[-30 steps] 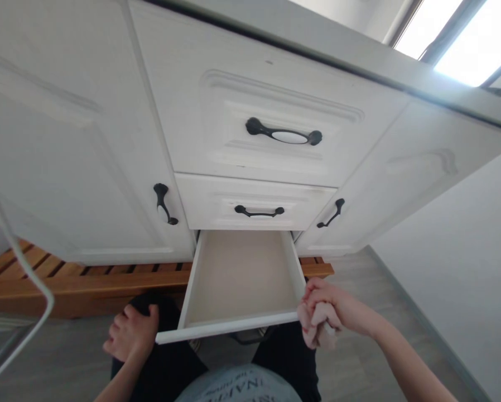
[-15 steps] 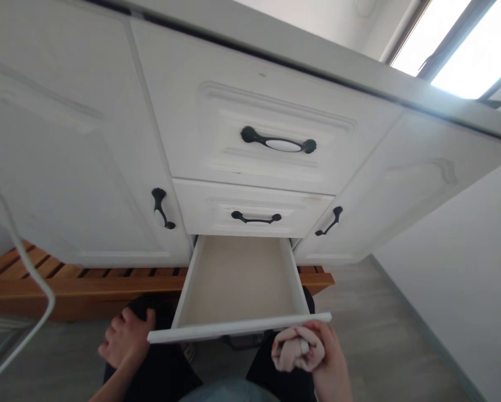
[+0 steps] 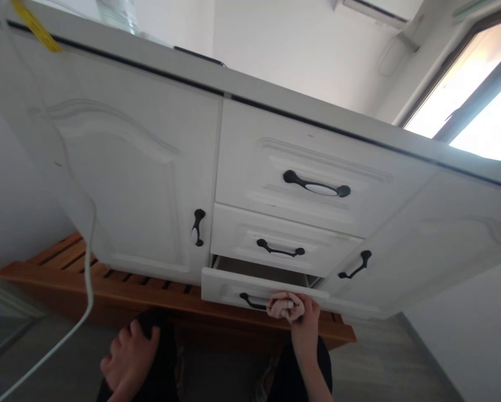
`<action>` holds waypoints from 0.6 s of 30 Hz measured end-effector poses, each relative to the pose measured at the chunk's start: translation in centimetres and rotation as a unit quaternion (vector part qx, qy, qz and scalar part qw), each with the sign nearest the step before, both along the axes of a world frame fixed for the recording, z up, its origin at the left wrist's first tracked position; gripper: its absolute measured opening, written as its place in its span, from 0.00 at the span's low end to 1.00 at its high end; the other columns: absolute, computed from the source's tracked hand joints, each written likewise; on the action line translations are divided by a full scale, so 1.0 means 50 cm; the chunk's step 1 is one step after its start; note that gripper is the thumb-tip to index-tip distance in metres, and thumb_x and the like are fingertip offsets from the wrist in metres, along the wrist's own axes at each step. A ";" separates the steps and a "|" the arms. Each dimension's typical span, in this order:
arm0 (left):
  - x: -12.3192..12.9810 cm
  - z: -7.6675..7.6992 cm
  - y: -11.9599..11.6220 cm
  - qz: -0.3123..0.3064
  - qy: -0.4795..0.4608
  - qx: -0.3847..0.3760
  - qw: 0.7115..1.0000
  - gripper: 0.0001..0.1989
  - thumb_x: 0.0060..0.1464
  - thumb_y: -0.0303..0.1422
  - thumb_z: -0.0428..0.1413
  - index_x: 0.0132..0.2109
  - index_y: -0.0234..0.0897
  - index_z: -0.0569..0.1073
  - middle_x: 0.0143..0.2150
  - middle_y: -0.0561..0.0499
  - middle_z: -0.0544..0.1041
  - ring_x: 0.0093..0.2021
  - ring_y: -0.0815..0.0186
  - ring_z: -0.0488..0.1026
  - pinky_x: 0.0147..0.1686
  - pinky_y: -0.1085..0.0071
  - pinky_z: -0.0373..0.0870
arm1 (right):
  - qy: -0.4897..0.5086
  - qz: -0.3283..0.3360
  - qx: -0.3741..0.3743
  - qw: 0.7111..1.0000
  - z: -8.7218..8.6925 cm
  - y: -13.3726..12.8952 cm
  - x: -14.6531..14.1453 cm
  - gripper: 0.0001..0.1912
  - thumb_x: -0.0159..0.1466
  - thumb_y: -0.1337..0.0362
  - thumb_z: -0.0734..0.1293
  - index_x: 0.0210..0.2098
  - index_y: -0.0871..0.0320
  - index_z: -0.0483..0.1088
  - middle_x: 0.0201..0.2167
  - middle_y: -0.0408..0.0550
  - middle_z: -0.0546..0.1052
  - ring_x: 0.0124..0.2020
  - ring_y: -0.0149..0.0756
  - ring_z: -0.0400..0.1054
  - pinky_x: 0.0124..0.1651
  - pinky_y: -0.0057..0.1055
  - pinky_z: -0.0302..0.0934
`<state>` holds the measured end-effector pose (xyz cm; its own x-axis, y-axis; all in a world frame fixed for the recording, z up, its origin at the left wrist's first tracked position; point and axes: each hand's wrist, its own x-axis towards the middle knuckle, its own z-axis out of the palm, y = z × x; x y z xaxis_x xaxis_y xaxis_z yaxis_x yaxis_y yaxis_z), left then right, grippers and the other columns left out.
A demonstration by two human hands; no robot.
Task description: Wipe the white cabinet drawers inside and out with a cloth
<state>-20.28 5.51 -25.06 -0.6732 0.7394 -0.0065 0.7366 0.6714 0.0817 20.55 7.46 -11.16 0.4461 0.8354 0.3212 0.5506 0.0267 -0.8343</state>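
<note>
My right hand grips a bunched pale pink cloth, held against the front of the bottom drawer. That drawer stands slightly out from the white cabinet, with a narrow dark gap over its top edge. The cloth partly covers the drawer's dark handle. My left hand lies on my left knee, fingers apart and nothing in them. Above the bottom drawer are a shut middle drawer and a shut top drawer.
Cabinet doors flank the drawers, a left door and a right door. A slatted wooden bench runs below. A white cable hangs at the left. A yellow strip overhangs the countertop edge.
The bottom drawer has slid most of the way in, my right hand moving forward with it and the cloth. My left hand stays on the knee. The view has shifted left and up.
</note>
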 end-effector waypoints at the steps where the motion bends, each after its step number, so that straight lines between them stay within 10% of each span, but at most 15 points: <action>1: -0.002 -0.005 0.000 -0.001 0.001 0.003 1.000 0.33 0.64 0.52 0.31 0.54 0.37 0.70 0.51 0.39 0.75 0.53 0.48 0.72 0.41 0.56 0.63 | -0.008 0.006 0.007 1.000 0.001 0.028 -0.001 0.17 0.57 0.62 0.67 0.45 0.55 0.76 0.45 0.53 0.71 0.47 0.50 0.70 0.54 0.47 0.64; 5: -0.010 -0.020 -0.002 0.008 0.001 0.014 1.000 0.32 0.64 0.52 0.31 0.54 0.37 0.69 0.51 0.40 0.75 0.54 0.49 0.72 0.42 0.56 0.63 | -0.031 0.019 0.029 0.999 -0.005 0.102 -0.005 0.17 0.56 0.64 0.65 0.45 0.56 0.76 0.42 0.53 0.71 0.47 0.50 0.68 0.54 0.46 0.63; 10: -0.020 -0.023 -0.003 0.008 -0.010 0.016 1.000 0.32 0.64 0.52 0.32 0.55 0.37 0.69 0.53 0.39 0.75 0.54 0.48 0.72 0.43 0.55 0.63 | -0.049 0.043 0.083 0.994 -0.015 0.065 -0.003 0.16 0.60 0.63 0.66 0.47 0.57 0.75 0.46 0.54 0.72 0.47 0.48 0.69 0.54 0.46 0.63; 18: -0.008 0.014 0.007 0.022 -0.028 -0.008 0.999 0.32 0.64 0.50 0.33 0.59 0.35 0.68 0.54 0.38 0.75 0.56 0.48 0.72 0.44 0.54 0.64 | -0.144 -0.194 0.188 0.952 0.023 0.054 0.100 0.22 0.65 0.60 0.64 0.55 0.62 0.75 0.45 0.59 0.73 0.53 0.54 0.66 0.60 0.55 0.59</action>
<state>-20.69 5.87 -24.37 -0.7040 0.7080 -0.0563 0.7003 0.7052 0.1108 25.58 10.17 -10.03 0.5456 0.4286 0.7202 0.7842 0.0418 -0.6190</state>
